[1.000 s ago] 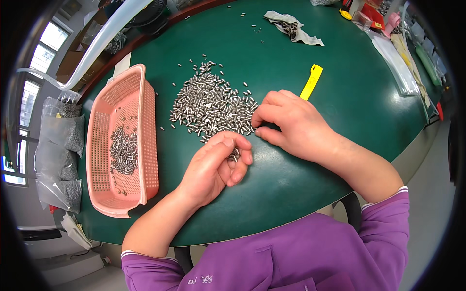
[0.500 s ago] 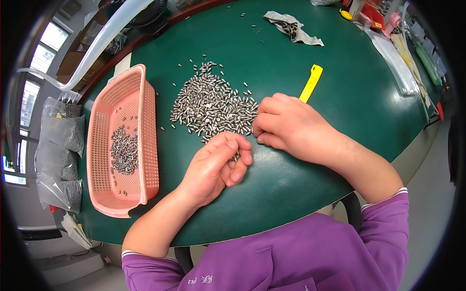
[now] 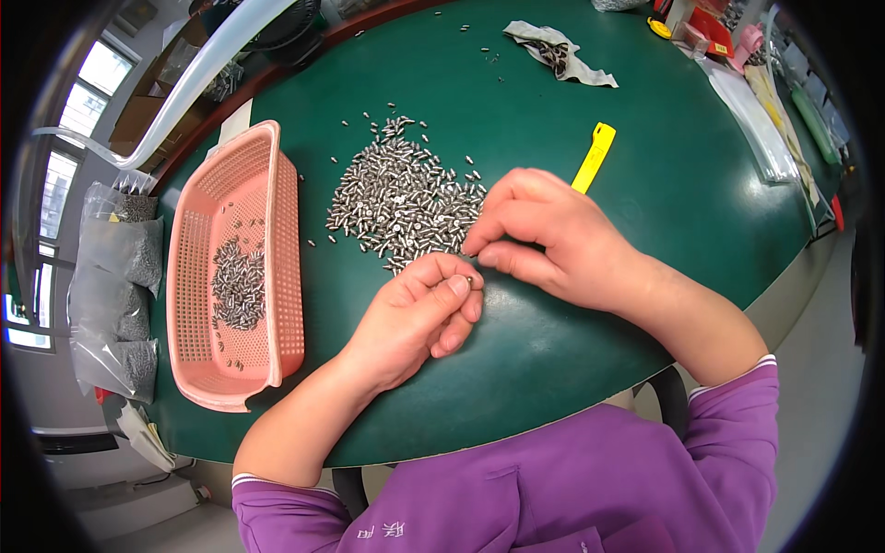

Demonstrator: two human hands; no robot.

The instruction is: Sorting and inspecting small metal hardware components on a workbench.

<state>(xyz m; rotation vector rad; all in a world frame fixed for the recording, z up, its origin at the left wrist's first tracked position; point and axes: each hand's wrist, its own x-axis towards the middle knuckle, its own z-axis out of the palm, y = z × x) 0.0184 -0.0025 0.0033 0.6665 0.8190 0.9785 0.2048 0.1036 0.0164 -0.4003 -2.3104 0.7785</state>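
A heap of small silvery metal pins (image 3: 396, 194) with pointed tips lies on the green tabletop (image 3: 516, 369). At the heap's near edge, my left hand (image 3: 419, 309) is curled, with thumb and forefinger pinching one small metal pin (image 3: 470, 279). Whether more pins sit in its palm is hidden. Just to the right, my right hand (image 3: 553, 235) hovers by the heap's right edge, its thumb and forefinger brought close together. What is between those fingertips, if anything, is too small to tell. On the left stands a pink plastic basket (image 3: 288, 267) with more metal pins (image 3: 240, 286) inside.
A yellow tool with a flat handle (image 3: 595, 157) lies beyond my right hand. At the back is a crumpled cloth (image 3: 562, 53) with dark pieces on it. Filled clear bags (image 3: 115, 295) stand left of the basket; plastic sleeves (image 3: 751, 120) lie at the right edge.
My right hand has drawn slightly left, off the heap's edge, towards my left hand. My left thumb has closed against the forefinger, with a pin now showing at the tips.
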